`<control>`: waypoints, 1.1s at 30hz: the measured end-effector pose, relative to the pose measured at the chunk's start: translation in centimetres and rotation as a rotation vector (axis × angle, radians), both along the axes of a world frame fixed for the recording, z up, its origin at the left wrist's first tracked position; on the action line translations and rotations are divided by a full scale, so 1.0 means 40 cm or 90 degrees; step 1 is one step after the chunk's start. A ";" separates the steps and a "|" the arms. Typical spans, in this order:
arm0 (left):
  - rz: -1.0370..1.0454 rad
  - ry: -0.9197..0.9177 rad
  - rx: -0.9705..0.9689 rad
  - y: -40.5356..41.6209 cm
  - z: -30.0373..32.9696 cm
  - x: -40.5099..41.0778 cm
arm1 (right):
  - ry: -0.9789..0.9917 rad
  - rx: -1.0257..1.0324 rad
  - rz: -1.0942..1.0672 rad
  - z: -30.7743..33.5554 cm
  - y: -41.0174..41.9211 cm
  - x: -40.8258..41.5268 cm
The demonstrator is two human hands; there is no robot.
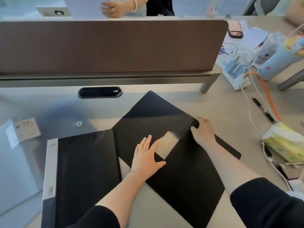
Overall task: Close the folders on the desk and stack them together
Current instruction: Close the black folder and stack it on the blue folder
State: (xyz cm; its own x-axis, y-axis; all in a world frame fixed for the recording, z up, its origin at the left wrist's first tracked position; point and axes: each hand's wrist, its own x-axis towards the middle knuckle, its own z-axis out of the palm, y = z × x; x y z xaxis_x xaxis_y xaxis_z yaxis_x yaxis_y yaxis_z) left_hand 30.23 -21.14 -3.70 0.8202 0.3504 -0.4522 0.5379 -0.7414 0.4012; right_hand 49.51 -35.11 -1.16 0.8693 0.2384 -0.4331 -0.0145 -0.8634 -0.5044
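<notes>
A black folder (185,175) lies open and turned diagonally in the middle of the desk, a cut-out window in its spine showing the desk beneath. My left hand (146,157) rests flat on its left flap, fingers spread. My right hand (204,130) grips the upper right edge of the folder at the spine fold. A second black folder (85,171) with a grey-white spine strip lies to the left, partly under the first. A translucent plastic folder (16,162) with a snap button lies at the far left.
A brown divider panel (107,46) runs across the back of the desk, with a cable grommet (100,92) below it. On the right lie a black pen (263,110), cables, a power strip (235,74), a tissue pack (284,142) and a bottle. Another person's hand (113,8) holds paper beyond the divider.
</notes>
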 end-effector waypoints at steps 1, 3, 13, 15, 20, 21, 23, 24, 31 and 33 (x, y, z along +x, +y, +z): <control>0.004 0.002 -0.003 0.000 -0.001 0.000 | -0.007 0.000 -0.011 0.002 0.002 0.003; 0.010 0.003 -0.008 -0.001 0.000 0.000 | -0.018 0.001 -0.034 0.010 0.003 0.009; 0.060 -0.091 -0.060 -0.034 0.094 0.034 | -0.082 0.102 -0.114 0.142 0.007 -0.010; 0.068 -0.115 -0.082 -0.044 0.130 0.040 | -0.107 0.148 -0.110 0.190 0.008 -0.030; 0.084 -0.197 -0.112 -0.065 0.221 0.029 | -0.187 0.312 -0.136 0.328 0.010 -0.084; 0.088 -0.216 -0.119 -0.066 0.239 0.023 | -0.197 0.348 -0.137 0.351 0.013 -0.094; 0.094 -0.255 -0.127 -0.067 0.276 0.010 | -0.215 0.410 -0.128 0.397 0.026 -0.116; 0.096 -0.278 -0.126 -0.066 0.292 0.004 | -0.222 0.438 -0.121 0.417 0.034 -0.127; 0.147 -0.427 -0.104 -0.014 0.386 -0.073 | -0.229 0.617 -0.049 0.516 0.130 -0.234; 0.170 -0.453 -0.099 0.008 0.399 -0.094 | -0.225 0.654 -0.022 0.527 0.163 -0.262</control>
